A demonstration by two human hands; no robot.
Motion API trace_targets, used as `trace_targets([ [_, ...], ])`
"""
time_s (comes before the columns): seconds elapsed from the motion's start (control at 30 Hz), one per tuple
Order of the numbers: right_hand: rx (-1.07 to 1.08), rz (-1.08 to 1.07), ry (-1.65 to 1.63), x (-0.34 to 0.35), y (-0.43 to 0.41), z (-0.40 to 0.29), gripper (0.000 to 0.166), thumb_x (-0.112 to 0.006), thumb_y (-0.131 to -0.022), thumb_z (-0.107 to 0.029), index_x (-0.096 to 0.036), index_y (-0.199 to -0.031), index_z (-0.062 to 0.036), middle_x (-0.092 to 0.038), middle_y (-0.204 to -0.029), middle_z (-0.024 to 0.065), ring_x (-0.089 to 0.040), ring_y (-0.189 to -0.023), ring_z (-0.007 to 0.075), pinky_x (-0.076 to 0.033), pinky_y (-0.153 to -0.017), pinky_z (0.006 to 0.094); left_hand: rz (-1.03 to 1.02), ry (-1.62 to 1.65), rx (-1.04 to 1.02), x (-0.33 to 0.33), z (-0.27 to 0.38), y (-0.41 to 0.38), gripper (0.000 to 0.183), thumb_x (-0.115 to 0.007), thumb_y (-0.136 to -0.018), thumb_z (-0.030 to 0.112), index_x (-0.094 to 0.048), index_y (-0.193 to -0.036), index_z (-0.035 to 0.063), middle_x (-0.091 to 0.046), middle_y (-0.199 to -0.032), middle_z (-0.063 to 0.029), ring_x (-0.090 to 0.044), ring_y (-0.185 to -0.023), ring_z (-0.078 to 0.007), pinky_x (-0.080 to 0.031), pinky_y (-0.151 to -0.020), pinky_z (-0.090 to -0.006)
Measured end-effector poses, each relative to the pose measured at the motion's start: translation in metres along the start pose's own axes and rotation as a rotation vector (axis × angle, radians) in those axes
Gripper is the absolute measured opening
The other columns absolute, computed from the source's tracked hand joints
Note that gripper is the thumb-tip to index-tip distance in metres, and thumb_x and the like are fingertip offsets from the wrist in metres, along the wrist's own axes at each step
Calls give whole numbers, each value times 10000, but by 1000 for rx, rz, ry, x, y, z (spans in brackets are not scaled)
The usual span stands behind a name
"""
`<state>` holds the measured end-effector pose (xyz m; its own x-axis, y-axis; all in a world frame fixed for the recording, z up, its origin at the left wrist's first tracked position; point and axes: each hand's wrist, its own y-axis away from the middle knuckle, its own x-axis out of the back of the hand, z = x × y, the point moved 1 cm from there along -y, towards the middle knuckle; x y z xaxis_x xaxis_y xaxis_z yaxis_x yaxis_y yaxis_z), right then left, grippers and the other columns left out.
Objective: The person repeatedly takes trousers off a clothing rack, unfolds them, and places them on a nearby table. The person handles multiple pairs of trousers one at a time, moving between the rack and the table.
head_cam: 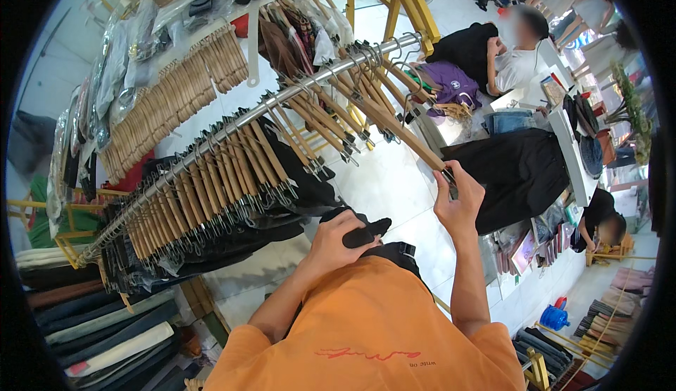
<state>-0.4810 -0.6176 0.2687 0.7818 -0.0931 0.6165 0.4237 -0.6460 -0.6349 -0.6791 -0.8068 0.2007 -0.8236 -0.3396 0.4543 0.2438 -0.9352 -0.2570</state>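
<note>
My right hand [459,198] pinches the near end of a wooden clip hanger [404,133], which slants down from the metal clothes rail [296,89]. In my left hand [335,240], close to my waist, is a bunched black garment [381,226]. A smooth, dark oblong piece shows between that hand's fingers; I cannot tell whether it is part of the garment. Left of it, black trousers [303,174] hang from the rail beside a dense row of wooden hangers [211,187] with metal clips. More bare hangers [311,119] hang farther along the rail.
Plastic-covered clothes on hangers [163,103] fill a rack behind the rail. At right, black trousers [520,171] lie over a white counter [573,153], where a person [520,58] sits. Another person [602,222] bends lower right. Folded trousers [111,333] are stacked lower left.
</note>
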Motion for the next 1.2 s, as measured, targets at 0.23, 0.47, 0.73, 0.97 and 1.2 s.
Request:
trace_targets([
  [0.23,-1,-23,-7,-37,-17,-9,222,-825,-887,24,-696,-1066,-7,-706,-805,170,-705,-670,343,-532,-618,373,55,43,23,15,-15,12,333,-989,-783,171,-741,-920,-5,-695,-866,-121,-715,-720,-281,-573,-637,-357],
  [0.47,-14,-28,23,-75,-18,-7,249,-833,-883,14,-683,-1081,-3,-717,-824,168,-700,-662,352,-533,-605,399,46,83,41,24,-26,21,320,-968,-795,210,-748,-933,23,-705,-911,-110,-737,-769,-322,-594,-688,-382],
  [0.73,-55,9,83,-72,-13,-12,251,-820,-887,27,-700,-1107,14,-719,-810,189,-701,-641,360,-536,-591,394,-12,163,21,32,-35,34,301,-949,-816,203,-749,-963,34,-706,-932,-107,-738,-795,-327,-596,-689,-399],
  [0.97,-77,7,107,-68,-5,-15,217,-824,-892,11,-702,-1071,9,-709,-796,183,-693,-633,355,-530,-591,377,-36,168,-9,42,-44,33,314,-975,-788,175,-755,-941,13,-706,-894,-113,-713,-753,-274,-575,-675,-360],
  [1.2,-36,33,125,-100,-10,-8,248,-836,-878,0,-695,-1082,-7,-733,-842,185,-716,-682,372,-545,-616,388,-96,180,-58,46,-53,32,320,-976,-785,186,-761,-951,18,-714,-908,-113,-736,-771,-274,-589,-686,-362],
])
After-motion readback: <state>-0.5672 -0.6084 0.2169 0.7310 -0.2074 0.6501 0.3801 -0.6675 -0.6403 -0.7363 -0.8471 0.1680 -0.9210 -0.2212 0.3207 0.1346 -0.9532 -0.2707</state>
